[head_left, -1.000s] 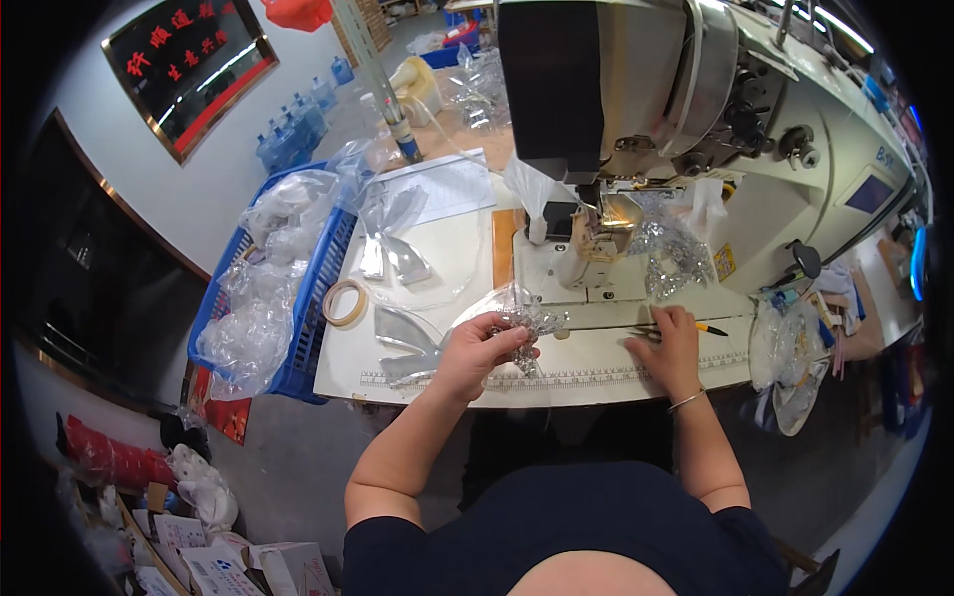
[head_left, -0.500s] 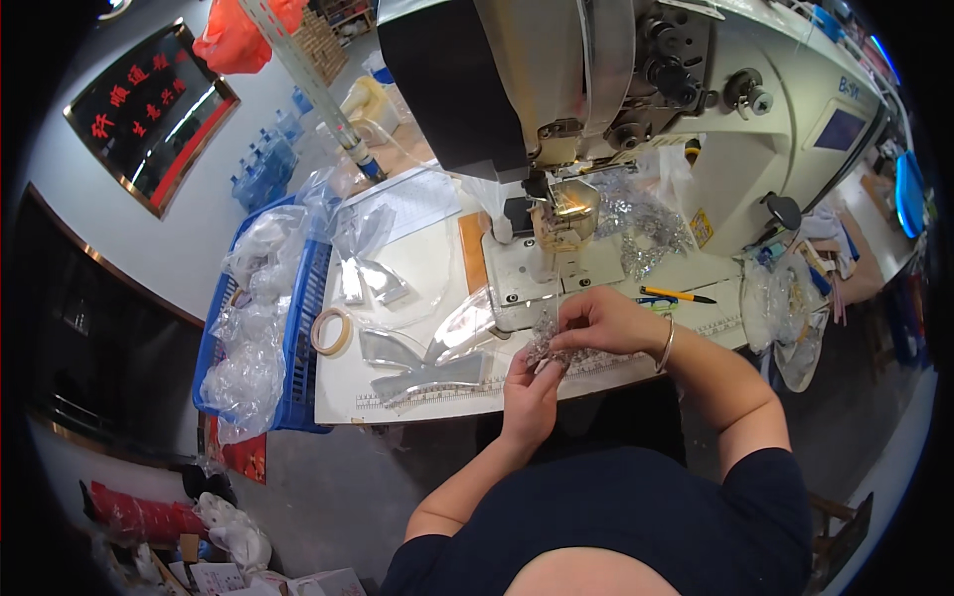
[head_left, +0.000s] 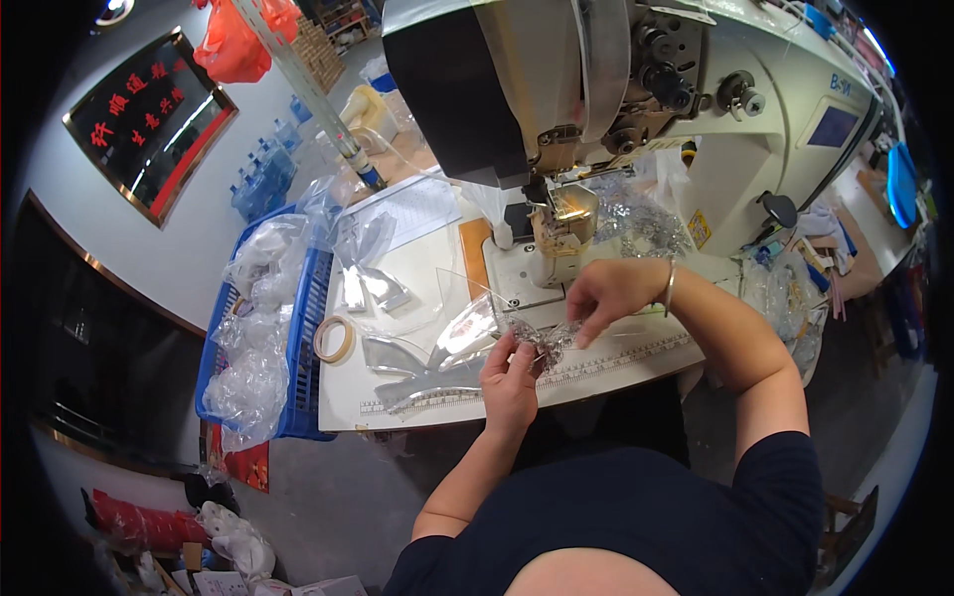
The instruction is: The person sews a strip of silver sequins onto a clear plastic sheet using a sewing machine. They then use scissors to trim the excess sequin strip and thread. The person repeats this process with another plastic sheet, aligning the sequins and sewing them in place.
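Silver bundle (head_left: 549,350) pinched in the left hand (head_left: 511,382) before a sewing machine (head_left: 596,89)

The left hand's grip is closed, thumb and fingers clamped on the left side of the silver bundle; the glittering, tangled mass is above the front part of the white bench (head_left: 341,399), on the near side of the machine's base plate; the right hand (head_left: 616,293) reaches in from the other side, palm down, its fingertips at the bundle's right end; whether its grip is together on a strand or a little apart, I cannot tell; a bracelet (head_left: 670,283) circles that wrist.

Along the front edge runs a ruler strip (head_left: 641,355); left of the left hand lie shiny, curved silver pieces (head_left: 463,336), one overlapping another; farther left is a roll of tape (head_left: 345,348), near a blue basket (head_left: 306,372) filled with crumpled clear plastic (head_left: 248,382); two more curved pieces (head_left: 380,288) lie toward the back, near a pale gridded sheet (head_left: 422,207); beyond the right hand, beside the machine's needle area, rests a loose heap of silvery material (head_left: 641,228).
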Available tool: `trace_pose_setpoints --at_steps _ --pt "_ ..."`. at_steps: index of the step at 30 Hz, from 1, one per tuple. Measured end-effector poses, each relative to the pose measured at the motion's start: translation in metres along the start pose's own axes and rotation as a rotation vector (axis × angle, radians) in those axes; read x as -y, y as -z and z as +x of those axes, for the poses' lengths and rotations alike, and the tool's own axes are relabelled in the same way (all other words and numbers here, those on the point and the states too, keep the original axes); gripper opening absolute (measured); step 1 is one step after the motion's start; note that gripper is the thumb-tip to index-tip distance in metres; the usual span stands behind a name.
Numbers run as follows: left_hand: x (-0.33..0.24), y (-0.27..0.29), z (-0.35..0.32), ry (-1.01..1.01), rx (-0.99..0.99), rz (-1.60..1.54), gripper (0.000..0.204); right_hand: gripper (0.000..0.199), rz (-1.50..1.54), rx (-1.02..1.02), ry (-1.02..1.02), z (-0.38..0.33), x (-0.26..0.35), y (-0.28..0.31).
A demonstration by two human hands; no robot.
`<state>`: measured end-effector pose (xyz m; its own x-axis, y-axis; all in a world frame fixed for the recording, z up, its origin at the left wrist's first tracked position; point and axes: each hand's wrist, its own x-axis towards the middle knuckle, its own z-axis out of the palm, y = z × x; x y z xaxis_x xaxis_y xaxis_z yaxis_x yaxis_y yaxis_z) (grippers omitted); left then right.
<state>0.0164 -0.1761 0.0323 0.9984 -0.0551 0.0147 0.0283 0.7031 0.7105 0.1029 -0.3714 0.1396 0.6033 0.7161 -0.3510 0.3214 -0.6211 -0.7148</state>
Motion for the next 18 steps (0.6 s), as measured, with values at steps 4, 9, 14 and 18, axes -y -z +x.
trace_pose_setpoints --at_steps 4,9,14,18 --pt "0.002 0.000 -0.003 0.029 -0.046 -0.006 0.031 0.041 -0.007 -0.069 0.049 -0.011 -0.004 0.005" --pt "0.004 -0.002 -0.006 -0.005 -0.046 0.043 0.034 0.043 -0.079 -0.154 0.064 -0.014 0.002 0.000" --pt "0.006 -0.003 -0.007 0.039 -0.003 -0.062 0.037 0.030 -0.032 -0.238 0.105 -0.007 0.003 -0.013" --pt "0.004 -0.003 -0.009 0.052 -0.008 -0.072 0.039 0.024 -0.045 -0.264 0.140 -0.007 0.003 -0.015"
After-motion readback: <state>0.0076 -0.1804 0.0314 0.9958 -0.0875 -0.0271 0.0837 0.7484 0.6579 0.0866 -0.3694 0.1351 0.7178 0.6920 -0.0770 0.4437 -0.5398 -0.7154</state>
